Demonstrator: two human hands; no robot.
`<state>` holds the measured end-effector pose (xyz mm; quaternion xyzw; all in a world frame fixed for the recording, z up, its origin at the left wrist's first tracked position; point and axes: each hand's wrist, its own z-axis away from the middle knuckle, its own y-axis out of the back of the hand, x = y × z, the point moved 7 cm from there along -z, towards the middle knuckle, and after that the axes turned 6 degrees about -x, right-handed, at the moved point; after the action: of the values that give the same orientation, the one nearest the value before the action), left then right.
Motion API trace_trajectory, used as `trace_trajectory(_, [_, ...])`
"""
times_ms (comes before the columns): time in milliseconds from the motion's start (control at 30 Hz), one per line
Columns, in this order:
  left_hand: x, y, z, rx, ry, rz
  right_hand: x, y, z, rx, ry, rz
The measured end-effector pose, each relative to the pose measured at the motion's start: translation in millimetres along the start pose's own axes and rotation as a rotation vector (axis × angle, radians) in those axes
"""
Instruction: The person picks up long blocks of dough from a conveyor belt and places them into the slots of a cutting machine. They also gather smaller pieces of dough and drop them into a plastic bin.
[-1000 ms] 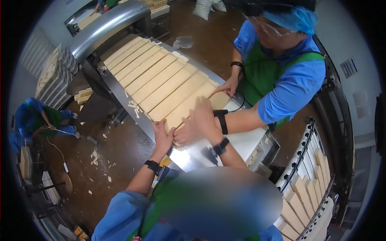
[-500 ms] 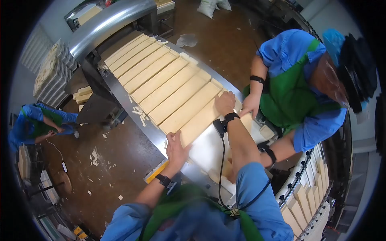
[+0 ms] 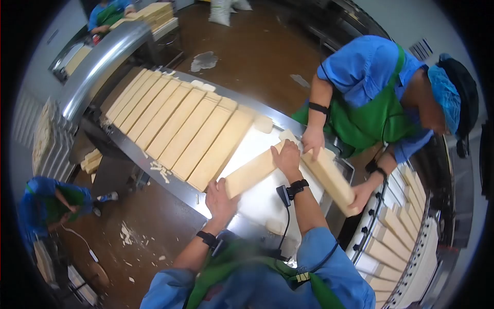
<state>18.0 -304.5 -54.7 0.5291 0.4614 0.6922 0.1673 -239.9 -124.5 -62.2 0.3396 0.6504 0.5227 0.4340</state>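
A long, pale yellow slab [image 3: 251, 175] is held between my two hands, lying at a slant over the white board [image 3: 260, 206]. My left hand [image 3: 221, 200] grips its near-left end, thumb and fingers on the corner. At the far-right end, my right hand [image 3: 288, 160] has its fingers closed over the edge. To the left, a row of similar slabs [image 3: 185, 135] lies side by side on the metal table [image 3: 191, 201]. The held slab is separated from that row by a wedge of bare white board.
Across the table on the right, a co-worker [image 3: 363, 110] holds another slab [image 3: 330, 183] in both hands. A curved conveyor [image 3: 360, 248] with several slabs [image 3: 386, 226] stands at the lower right. Scraps [image 3: 160, 171] lie along the table's left edge. Another person [image 3: 54, 206] is at the left.
The slab in my hands has come away from the row and turned, moving right. The co-worker now holds a slab up towards the conveyor. My view has shifted.
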Motion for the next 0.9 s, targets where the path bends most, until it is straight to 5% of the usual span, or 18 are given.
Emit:
trace_trajectory(200, [20, -12, -10, -0.149, -0.049, -0.113, 54, 26, 68, 0.035, -0.209, -0.131])
trace_trajectory(433, [78, -53, 9, -0.447, -0.45, -0.068, 135, 79, 196, 0.216, -0.506, -0.232])
trace_trajectory(533, [78, -70, 13, -0.539, -0.339, -0.095, 145, 60, 204, 0.145, -0.552, -0.216])
trace_trajectory(600, [76, -83, 15, -0.419, -0.344, -0.103, 146, 67, 220, 0.168, -0.596, -0.299])
trace_trajectory(767, [166, -87, 75, -0.374, -0.473, -0.005, 182, 136, 324, 0.475, -0.753, -0.317])
trace_trajectory(900, [283, -117, 152, -0.381, -0.771, 0.105, 281, 180, 452, 0.823, -0.955, -0.153])
